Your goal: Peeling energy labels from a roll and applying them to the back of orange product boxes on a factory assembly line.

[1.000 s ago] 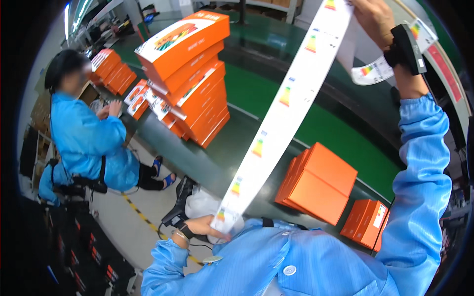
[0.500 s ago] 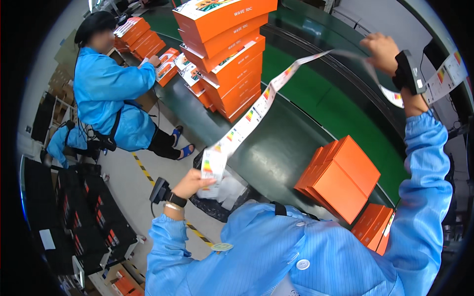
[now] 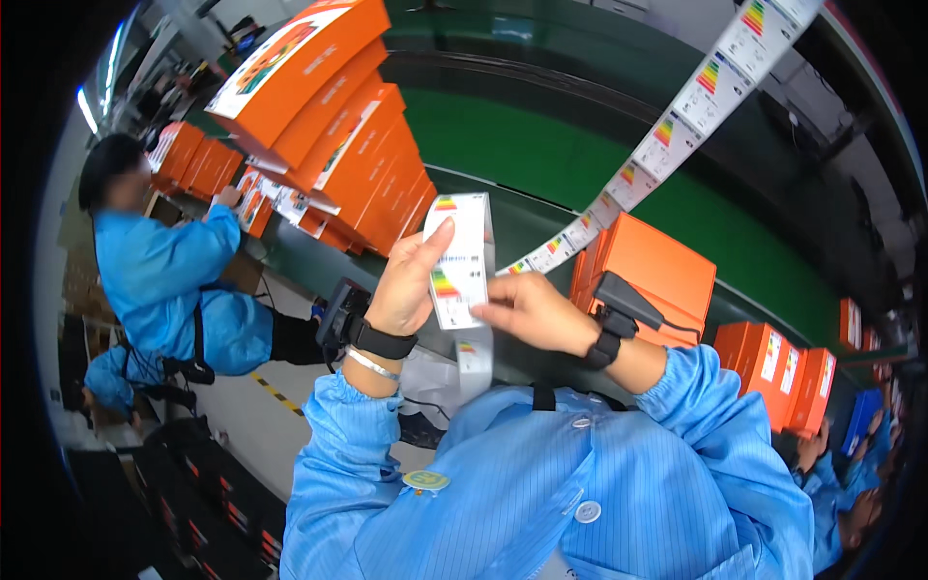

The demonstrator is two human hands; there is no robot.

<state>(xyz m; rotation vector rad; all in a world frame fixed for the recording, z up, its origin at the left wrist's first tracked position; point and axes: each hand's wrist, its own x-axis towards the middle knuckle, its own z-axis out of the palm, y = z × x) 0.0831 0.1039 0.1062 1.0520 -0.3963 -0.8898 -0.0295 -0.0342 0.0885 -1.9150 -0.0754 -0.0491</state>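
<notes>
A long strip of white labels [image 3: 667, 145] with coloured bar charts slopes down from the upper right to my hands. Its folded end, a flat label piece [image 3: 459, 256], stands upright before my chest, and a loop hangs below it. My left hand [image 3: 406, 280] grips this piece at its left edge, thumb across the front. Close beside it, my right hand [image 3: 532, 309] has its fingers curled at the strip's right edge, seemingly pinching it; part of that grip is hidden. Just right of that hand sits a stack of plain orange boxes [image 3: 662, 266].
A tall stack of orange boxes [image 3: 358, 164] leans at the left on the dark green table [image 3: 546, 217]. Orange boxes with labels [image 3: 768, 372] stand at the right. A person in a blue coat [image 3: 169, 280] works at far left; others show at lower right.
My right hand has come down from the upper right to beside my left hand. The left hand has risen slightly, and the strip, stretched between them before, is folded at its end.
</notes>
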